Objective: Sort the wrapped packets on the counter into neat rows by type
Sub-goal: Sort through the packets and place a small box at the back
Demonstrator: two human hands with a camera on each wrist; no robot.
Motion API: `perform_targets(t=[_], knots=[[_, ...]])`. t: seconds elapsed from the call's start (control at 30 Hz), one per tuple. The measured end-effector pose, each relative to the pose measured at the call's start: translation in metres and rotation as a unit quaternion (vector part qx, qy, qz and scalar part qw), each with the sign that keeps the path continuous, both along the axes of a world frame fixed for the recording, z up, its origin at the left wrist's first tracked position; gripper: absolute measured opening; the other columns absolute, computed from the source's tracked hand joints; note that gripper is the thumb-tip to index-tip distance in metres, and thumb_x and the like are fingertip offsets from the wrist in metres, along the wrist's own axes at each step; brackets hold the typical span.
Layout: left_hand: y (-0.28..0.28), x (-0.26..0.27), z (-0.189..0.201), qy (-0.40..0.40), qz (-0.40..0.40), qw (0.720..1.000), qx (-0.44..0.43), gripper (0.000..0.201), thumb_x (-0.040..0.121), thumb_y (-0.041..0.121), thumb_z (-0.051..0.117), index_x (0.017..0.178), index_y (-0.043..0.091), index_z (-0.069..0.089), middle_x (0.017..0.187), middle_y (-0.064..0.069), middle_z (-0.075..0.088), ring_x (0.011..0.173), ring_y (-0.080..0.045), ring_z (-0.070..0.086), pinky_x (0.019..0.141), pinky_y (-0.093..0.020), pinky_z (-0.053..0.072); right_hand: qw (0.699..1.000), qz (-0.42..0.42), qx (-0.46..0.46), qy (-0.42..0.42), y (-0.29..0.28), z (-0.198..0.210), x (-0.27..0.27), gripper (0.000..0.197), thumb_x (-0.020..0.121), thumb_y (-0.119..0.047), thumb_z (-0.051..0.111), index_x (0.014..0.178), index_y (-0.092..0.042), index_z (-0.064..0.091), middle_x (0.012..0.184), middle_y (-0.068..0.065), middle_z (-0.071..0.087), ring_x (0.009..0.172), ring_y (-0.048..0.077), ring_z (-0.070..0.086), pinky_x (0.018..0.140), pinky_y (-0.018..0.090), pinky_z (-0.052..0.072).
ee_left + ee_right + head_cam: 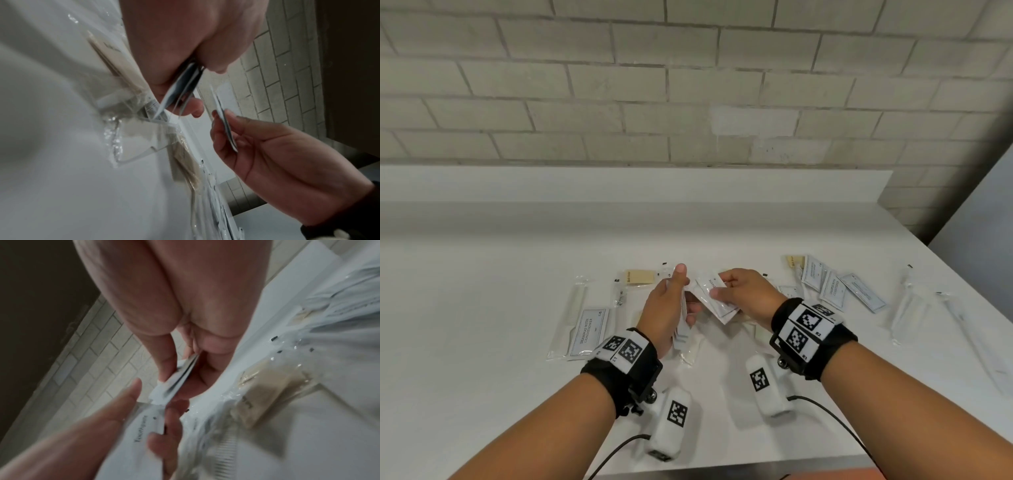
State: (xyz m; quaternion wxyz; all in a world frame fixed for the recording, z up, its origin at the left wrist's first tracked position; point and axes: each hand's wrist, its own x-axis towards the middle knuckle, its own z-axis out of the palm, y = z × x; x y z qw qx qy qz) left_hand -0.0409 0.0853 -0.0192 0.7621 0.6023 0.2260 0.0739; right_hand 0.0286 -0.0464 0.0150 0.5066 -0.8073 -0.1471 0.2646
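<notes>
A plain white surface (500,260) with a low raised back edge runs along a wall of pale grey bricks (688,85), and a flat grey panel (983,212) stands at the far right. Both hands are raised over the middle of it. The left hand (671,308) grips a small stack of flat white toothpaste sachets (683,325) on edge, thumb up; the right hand (746,294) pinches a few more flat white sachets (717,298) between thumb and fingers, touching the left hand's stack. Lying loose on the surface are a white "shampoo with conditioner" sachet (589,330) on a clear-wrapped white comb (571,311) at the left, a clear-wrapped beige soap bar (640,277) behind the left hand, and to the right a second beige soap bar (795,263) next to a fanned group of pale blue-white shampoo sachets (839,289). Long clear plastic wrappers (914,305) lie well apart at the far right; their contents are too faint to make out. More packets sit under the hands, mostly hidden. Both wrist views are blurred; the right wrist view shows "Toothpaste" printed on the left hand's top sachet (144,428).
</notes>
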Motion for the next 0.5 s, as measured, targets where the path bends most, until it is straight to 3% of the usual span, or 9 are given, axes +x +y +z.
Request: perform_targets(t=[0.07, 0.13, 0.2, 0.27, 0.33, 0.4, 0.47, 0.5], knots=[[-0.001, 0.002, 0.004, -0.019, 0.002, 1.000, -0.012, 0.051, 0.094, 0.057, 0.042, 0.098, 0.014, 0.070, 0.088, -0.013, 0.071, 0.078, -0.026, 0.066, 0.066, -0.035, 0.054, 0.998, -0.019, 0.051, 0.036, 0.005, 0.000, 0.002, 0.017, 0.085, -0.011, 0.069, 0.100, -0.014, 0.061, 0.108, 0.019, 0.068, 0.099, 0.035, 0.067, 0.088, 0.047, 0.055], [-0.001, 0.005, 0.008, -0.007, 0.024, 0.999, -0.025, 0.051, 0.095, 0.057, 0.040, 0.108, 0.014, 0.065, 0.101, -0.011, 0.073, 0.091, -0.027, 0.071, 0.075, -0.036, 0.058, 0.997, -0.023, 0.063, 0.026, 0.013, 0.000, 0.000, 0.030, 0.082, -0.015, 0.073, 0.106, -0.012, 0.056, 0.098, 0.010, 0.066, 0.083, 0.023, 0.066, 0.072, 0.032, 0.054], [0.000, 0.007, 0.013, -0.004, 0.027, 0.998, -0.062, 0.057, 0.095, 0.057, 0.040, 0.120, 0.010, 0.057, 0.108, -0.014, 0.071, 0.094, -0.028, 0.072, 0.070, -0.034, 0.059, 0.998, -0.033, 0.052, -0.021, 0.022, -0.001, -0.004, 0.030, 0.079, -0.018, 0.076, 0.100, -0.012, 0.055, 0.084, 0.003, 0.062, 0.069, 0.013, 0.060, 0.064, 0.025, 0.050], [0.001, 0.007, 0.016, 0.003, 0.022, 0.996, -0.088, 0.061, 0.093, 0.058, 0.042, 0.128, 0.008, 0.049, 0.112, -0.016, 0.068, 0.092, -0.028, 0.072, 0.062, -0.033, 0.060, 0.996, -0.035, 0.041, -0.070, 0.029, -0.003, -0.009, 0.023, 0.076, -0.021, 0.078, 0.087, -0.013, 0.059, 0.076, 0.001, 0.063, 0.064, 0.013, 0.060, 0.065, 0.027, 0.051], [0.003, 0.005, 0.018, 0.022, 0.028, 0.996, -0.083, 0.051, 0.095, 0.052, 0.046, 0.133, 0.018, 0.042, 0.110, -0.013, 0.067, 0.087, -0.024, 0.071, 0.052, -0.028, 0.058, 0.993, -0.008, 0.013, -0.115, 0.033, -0.003, -0.014, 0.016, 0.076, -0.023, 0.076, 0.077, -0.013, 0.064, 0.069, -0.001, 0.062, 0.061, 0.012, 0.057, 0.062, 0.024, 0.048], [0.007, 0.004, 0.017, 0.021, 0.030, 0.995, -0.088, 0.034, 0.098, 0.040, 0.048, 0.125, 0.019, 0.044, 0.102, -0.012, 0.068, 0.078, -0.022, 0.070, 0.049, -0.027, 0.057, 0.988, 0.022, -0.018, -0.154, 0.036, -0.002, -0.015, 0.016, 0.076, -0.023, 0.074, 0.074, -0.008, 0.070, 0.071, 0.002, 0.065, 0.065, 0.015, 0.060, 0.063, 0.022, 0.047], [0.013, 0.003, 0.017, 0.022, 0.025, 0.995, -0.091, 0.026, 0.098, 0.032, 0.051, 0.121, 0.020, 0.049, 0.102, -0.015, 0.068, 0.075, -0.024, 0.069, 0.052, -0.029, 0.058, 0.981, 0.044, -0.061, -0.181, 0.037, 0.004, -0.014, 0.023, 0.071, -0.028, 0.074, 0.085, -0.010, 0.069, 0.098, 0.006, 0.062, 0.089, 0.017, 0.060, 0.074, 0.023, 0.047], [0.017, 0.003, 0.017, 0.025, 0.023, 0.995, -0.093, 0.024, 0.098, 0.029, 0.053, 0.120, 0.020, 0.050, 0.098, -0.015, 0.067, 0.073, -0.024, 0.068, 0.053, -0.030, 0.059, 0.977, 0.067, -0.088, -0.184, 0.036, 0.009, -0.012, 0.038, 0.069, -0.031, 0.077, 0.099, -0.013, 0.063, 0.115, 0.004, 0.053, 0.105, 0.016, 0.053, 0.082, 0.025, 0.044]])
